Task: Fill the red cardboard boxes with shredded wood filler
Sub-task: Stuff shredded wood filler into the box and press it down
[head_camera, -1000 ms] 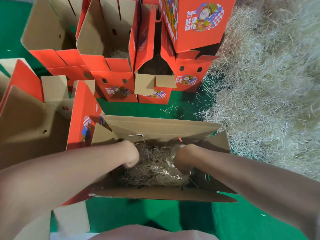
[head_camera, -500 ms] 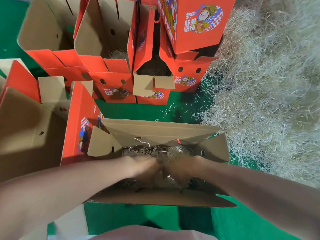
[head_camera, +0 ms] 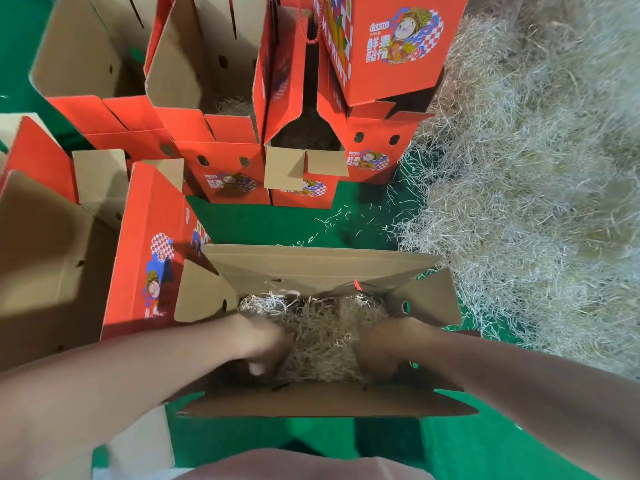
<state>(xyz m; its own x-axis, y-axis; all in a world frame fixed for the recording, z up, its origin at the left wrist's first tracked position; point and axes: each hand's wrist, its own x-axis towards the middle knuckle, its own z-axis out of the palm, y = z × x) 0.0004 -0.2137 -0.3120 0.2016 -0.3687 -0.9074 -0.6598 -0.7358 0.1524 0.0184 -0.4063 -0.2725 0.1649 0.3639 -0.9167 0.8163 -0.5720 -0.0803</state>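
A heap of shredded wood filler takes up the whole right side: pale, dry, thin curled strands, loose and springy-looking, lying on a green floor. At the far side stand red boxes, corrugated card with a printed red outside, plain brown inside, punched oval holes and upright flaps. Some of them show filler at the bottom.

The nearest box sits open just in front of the person, its brown flaps splayed out. Its filler forms a tangled wad across the bottom.

The step in hand looks like bedding that wad down and spreading it into the corners. The left hand is low at the near-left side of the wad and the right hand at the near-right. Both are sunk into the strands, with the left blurred and the fingers mostly hidden, so I cannot tell whether either grips filler or merely presses it.

Next, probably: even the layer out and judge the level. If it is thin, reach right to the heap for another handful. A few stray strands lie on the floor between heap and boxes.
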